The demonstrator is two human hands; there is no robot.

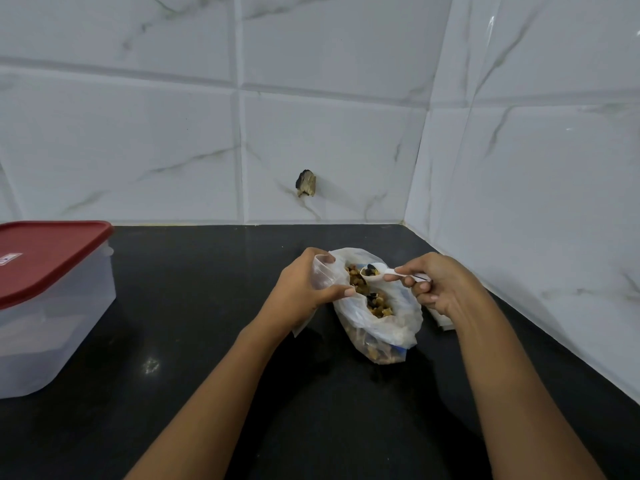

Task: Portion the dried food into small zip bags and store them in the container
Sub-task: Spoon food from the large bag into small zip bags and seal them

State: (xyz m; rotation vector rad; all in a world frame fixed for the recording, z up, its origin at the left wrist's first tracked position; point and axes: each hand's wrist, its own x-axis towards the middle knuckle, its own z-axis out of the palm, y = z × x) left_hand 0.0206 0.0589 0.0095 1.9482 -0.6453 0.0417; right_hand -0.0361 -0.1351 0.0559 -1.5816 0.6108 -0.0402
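A crumpled white plastic bag (398,320) of mixed dried food lies open on the black counter (207,306), right of centre. My left hand (301,289) holds a small clear zip bag (323,275) open at the big bag's left edge. My right hand (436,282) grips a white plastic spoon (375,271) by its handle. The spoon's bowl carries a few dried pieces and hovers over the big bag, close to the zip bag's mouth. A clear plastic container (52,327) with a red lid (45,254) stands shut at the far left.
White marble-patterned tiled walls close off the counter at the back and right. A chipped hole (306,183) shows in the back wall. Something white and flat (441,318) lies on the counter under my right hand.
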